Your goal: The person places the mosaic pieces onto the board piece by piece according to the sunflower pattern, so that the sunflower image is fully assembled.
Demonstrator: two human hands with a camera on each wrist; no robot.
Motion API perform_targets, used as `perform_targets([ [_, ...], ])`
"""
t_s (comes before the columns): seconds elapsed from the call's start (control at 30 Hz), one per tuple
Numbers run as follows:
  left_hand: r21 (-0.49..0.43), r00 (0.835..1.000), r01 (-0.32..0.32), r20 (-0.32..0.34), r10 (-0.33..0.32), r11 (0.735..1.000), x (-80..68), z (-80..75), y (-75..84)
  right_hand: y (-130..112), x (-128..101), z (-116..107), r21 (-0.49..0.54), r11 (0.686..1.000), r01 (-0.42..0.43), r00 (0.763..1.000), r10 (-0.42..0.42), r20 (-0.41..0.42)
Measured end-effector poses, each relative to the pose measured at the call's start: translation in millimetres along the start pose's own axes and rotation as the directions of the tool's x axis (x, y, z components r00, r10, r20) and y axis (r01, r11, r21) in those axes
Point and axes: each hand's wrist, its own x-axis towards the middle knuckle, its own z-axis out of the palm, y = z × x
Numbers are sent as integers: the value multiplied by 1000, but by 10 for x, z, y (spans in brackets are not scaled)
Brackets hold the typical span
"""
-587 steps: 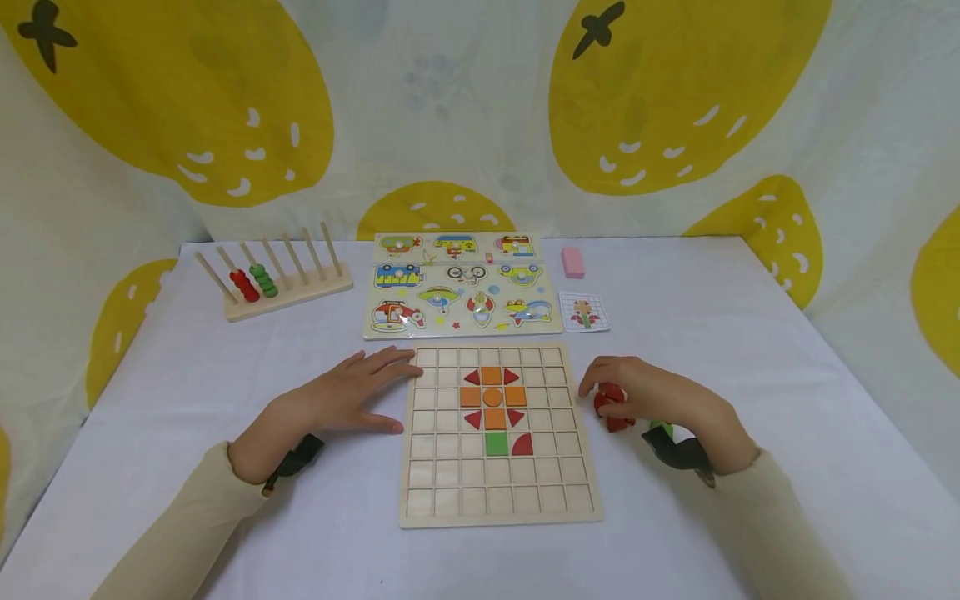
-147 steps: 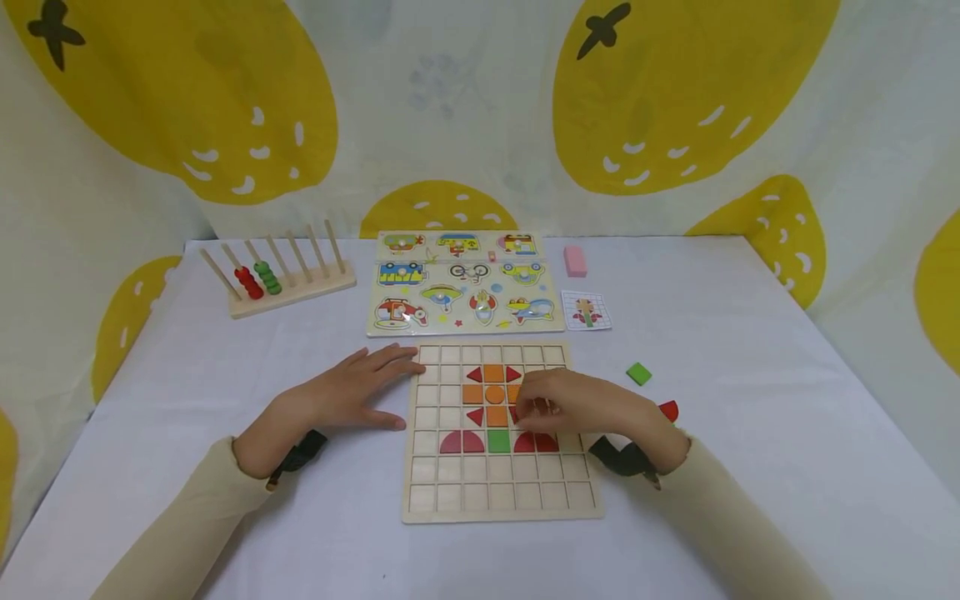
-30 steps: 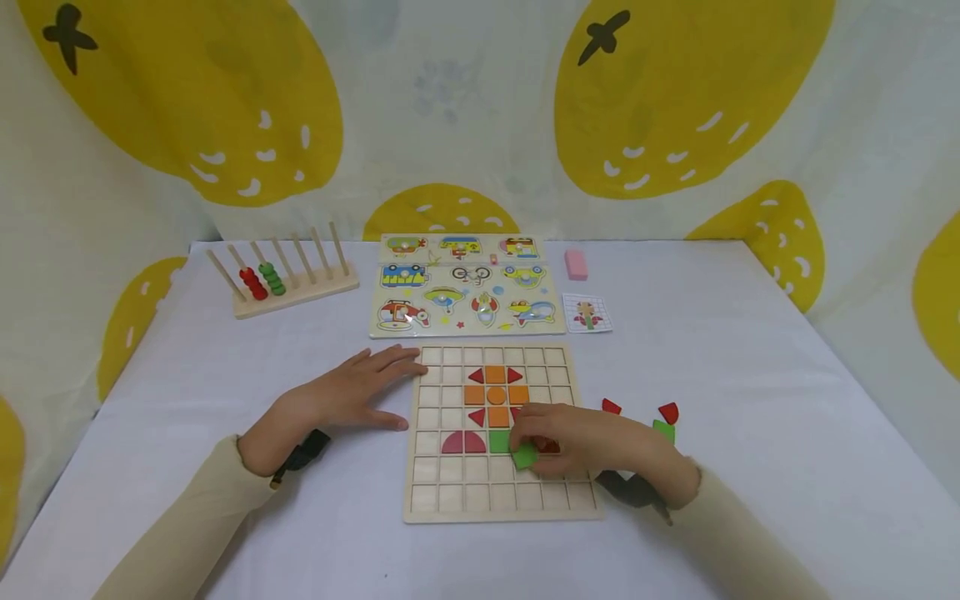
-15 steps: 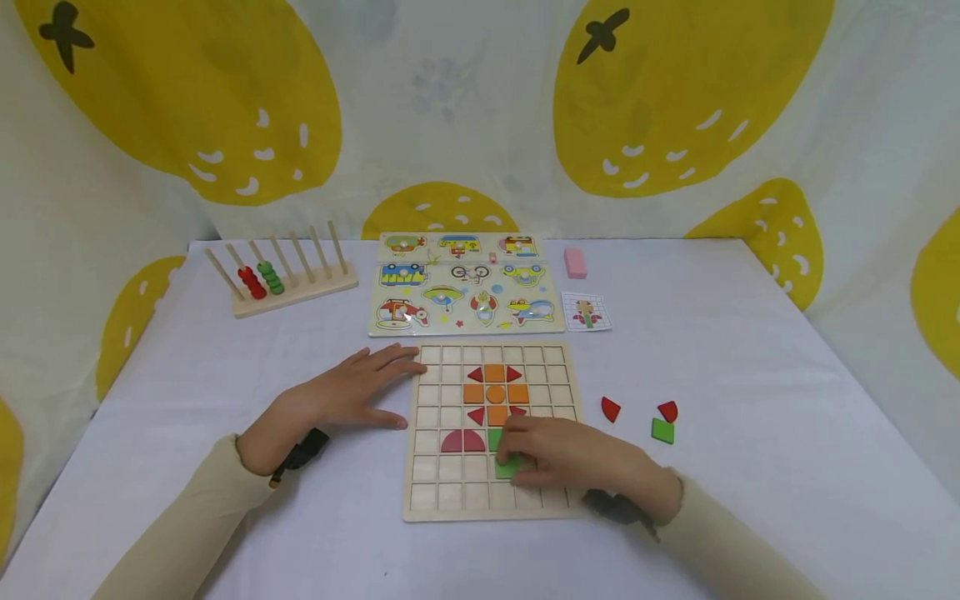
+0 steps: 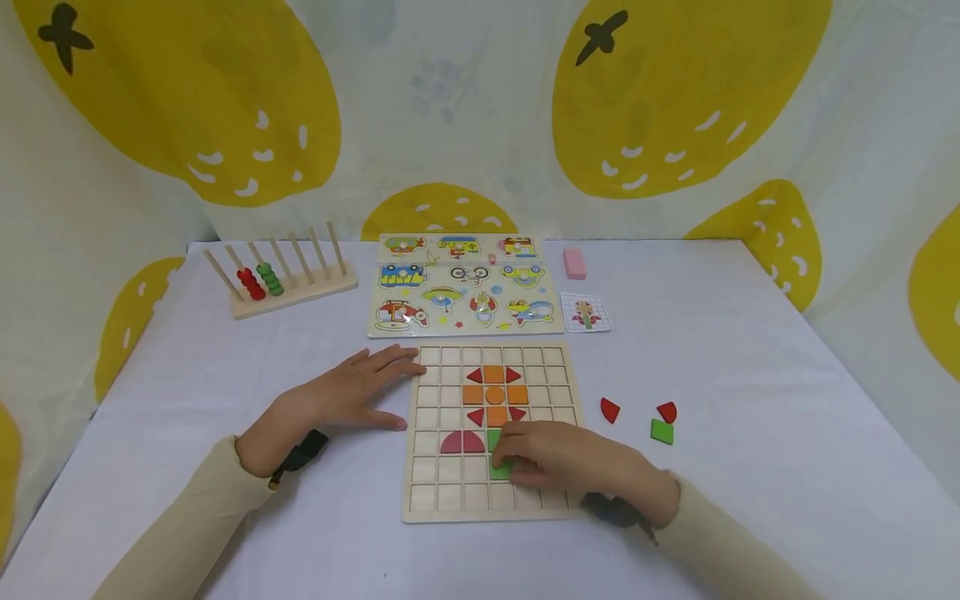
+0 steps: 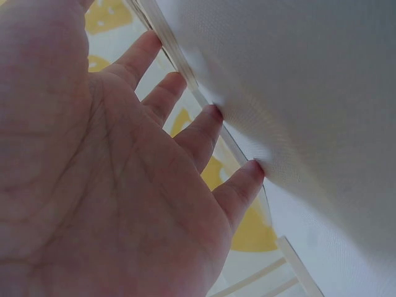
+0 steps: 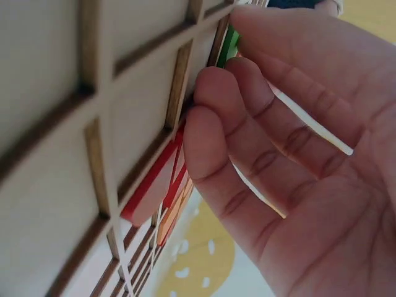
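Note:
The wooden grid board (image 5: 438, 497) lies flat in front of me. My right hand (image 5: 551, 454) is over its lower middle, fingertips and thumb on a green square tile (image 5: 500, 472) that sits in a cell below another green tile (image 5: 492, 438). In the right wrist view, curled fingers (image 7: 207, 139) press close to the board beside the green edge. Above are orange tiles (image 5: 497, 415) and red triangles (image 5: 476, 417); pinkish-red quarter circles (image 5: 462, 442) sit to the left. My hand hides cells at the right. My left hand (image 5: 341, 396) rests spread, fingertips at the board's left edge.
Two red quarter circles (image 5: 610, 410) and a green square (image 5: 662, 432) lie right of the board. Behind are a picture card (image 5: 586, 313), a pink block (image 5: 574, 263), a vehicle peg puzzle (image 5: 465, 287) and a peg counting stand (image 5: 296, 296) with red and green beads.
My right hand has carried the green square left from over the board's right part into the cell below the other green tile. The left hand has stayed put.

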Motion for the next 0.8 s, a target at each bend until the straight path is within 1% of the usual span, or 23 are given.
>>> perform_targets([
  [0.13, -3, 1000, -2, -5, 2, 1000, -6, 6, -3, 37, -22, -32, -12, 1000, 0, 1000, 0, 12],
  [0.27, -5, 1000, 0, -1, 0, 1000, -11, 9, 4, 105, -87, -103, 15, 999, -49, 999, 49, 17],
  [0.43, -4, 1000, 14, 9, -14, 1000, -37, 2, 12, 204, -178, -206, 39, 997, -62, 998, 63, -24],
  [0.53, -1, 1000, 8, 3, -8, 1000, -35, 3, 3, 286, -241, -258, 51, 996, -72, 996, 74, -47],
  [0.7, 0, 1000, 6, 0, -6, 1000, -14, 12, -6, 467, -358, -321, 105, 990, -98, 991, 106, -79],
  [0.8, -3, 1000, 8, -2, -8, 1000, -9, 8, -1, 585, -428, -354, 108, 989, -105, 987, 117, -114],
])
